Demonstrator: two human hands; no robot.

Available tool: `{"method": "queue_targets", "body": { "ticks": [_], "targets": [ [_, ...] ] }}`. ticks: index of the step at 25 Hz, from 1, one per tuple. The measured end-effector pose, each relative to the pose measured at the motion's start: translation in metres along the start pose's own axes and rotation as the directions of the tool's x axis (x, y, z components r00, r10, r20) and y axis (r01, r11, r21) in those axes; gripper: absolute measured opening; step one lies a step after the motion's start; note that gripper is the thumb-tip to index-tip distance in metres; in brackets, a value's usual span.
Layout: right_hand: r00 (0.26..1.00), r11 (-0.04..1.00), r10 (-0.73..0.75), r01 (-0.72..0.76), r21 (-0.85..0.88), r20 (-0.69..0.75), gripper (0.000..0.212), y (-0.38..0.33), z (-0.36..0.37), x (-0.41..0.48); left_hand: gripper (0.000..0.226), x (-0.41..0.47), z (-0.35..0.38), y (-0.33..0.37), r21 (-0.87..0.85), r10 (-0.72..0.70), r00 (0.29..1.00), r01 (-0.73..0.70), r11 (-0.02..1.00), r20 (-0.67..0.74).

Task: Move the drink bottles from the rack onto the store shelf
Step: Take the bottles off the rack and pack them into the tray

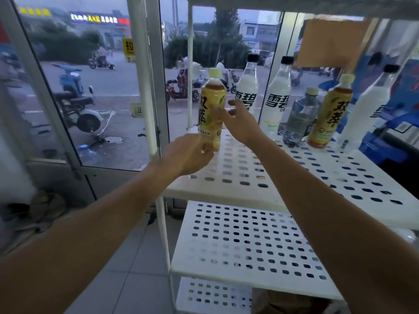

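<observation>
At ten o'clock on the rack [294,177], the tea bottle [209,98] stood upright. Left hand [188,155] apparently pinched its base; right hand [240,123], fingers loose, touched its label. Pick-up judged underway; next, lift it clear.

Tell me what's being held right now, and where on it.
The left hand holds the leftmost yellow tea bottle near its base. The right hand is open, thumb touching its label at mid-height.

Yellow tea bottle [212,109] upright at back-left corner of white perforated shelf [231,171], my left hand [188,156] gripping its base; five other bottles [275,105] upright alongside.
</observation>
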State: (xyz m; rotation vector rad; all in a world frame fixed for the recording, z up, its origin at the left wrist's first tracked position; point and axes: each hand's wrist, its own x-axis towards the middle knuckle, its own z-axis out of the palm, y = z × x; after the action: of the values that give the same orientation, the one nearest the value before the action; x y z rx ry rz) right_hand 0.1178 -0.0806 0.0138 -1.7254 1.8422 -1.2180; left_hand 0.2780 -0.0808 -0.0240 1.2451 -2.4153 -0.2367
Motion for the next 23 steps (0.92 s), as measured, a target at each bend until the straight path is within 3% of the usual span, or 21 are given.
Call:
{"method": "queue_targets", "body": {
  "ticks": [3, 7, 10, 12, 15, 18, 20, 23],
  "targets": [
    [0.999, 0.99, -0.038, 0.041, 0.134, -0.025, 0.059, 0.003, 0.014, 0.023, 0.025, 0.004, 0.006, -0.002, -0.178, -0.045, 0.999, 0.044, 0.983, -0.005],
    [0.992, 0.98, -0.041, 0.063, 0.19, -0.117, 0.058, 0.017, 0.036, 0.036, 0.022, -0.006, 0.011, -0.007, -0.309, -0.096, 0.995, 0.093, 0.947, 0.005],
    [0.972, 0.973, -0.006, 0.061, 0.224, -0.236, 0.059, 0.019, 0.045, 0.032, 0.019, -0.006, 0.016, -0.002, -0.492, -0.185, 0.981, 0.191, 0.849, 0.062],
    [0.958, 0.968, 0.022, 0.051, 0.247, -0.285, 0.055, 0.016, 0.045, 0.029, 0.021, -0.005, 0.013, 0.002, -0.648, -0.253, 0.961, 0.261, 0.715, 0.109],
    [0.971, 0.897, 0.109, -0.005, 0.442, -0.211, 0.046, 0.016, 0.036, 0.019, 0.018, -0.008, 0.002, -0.004, -0.784, -0.325, 0.937, 0.295, 0.546, 0.126],
    [0.97, 0.777, 0.218, -0.11, 0.619, -0.102, 0.039, 0.016, 0.022, -0.001, 0.024, -0.018, -0.001, -0.005, -0.751, -0.398, 0.917, 0.273, 0.601, 0.016],
    [0.97, 0.735, 0.234, -0.132, 0.665, -0.066, 0.046, 0.016, 0.015, -0.019, 0.033, -0.029, -0.002, 0.007, -0.729, -0.387, 0.921, 0.244, 0.639, -0.031],
    [0.974, 0.695, 0.222, -0.134, 0.706, -0.033, 0.046, 0.011, 0.001, -0.052, 0.032, -0.044, 0.002, 0.024, -0.824, -0.23, 0.97, 0.198, 0.531, 0.085]
  ]
}}
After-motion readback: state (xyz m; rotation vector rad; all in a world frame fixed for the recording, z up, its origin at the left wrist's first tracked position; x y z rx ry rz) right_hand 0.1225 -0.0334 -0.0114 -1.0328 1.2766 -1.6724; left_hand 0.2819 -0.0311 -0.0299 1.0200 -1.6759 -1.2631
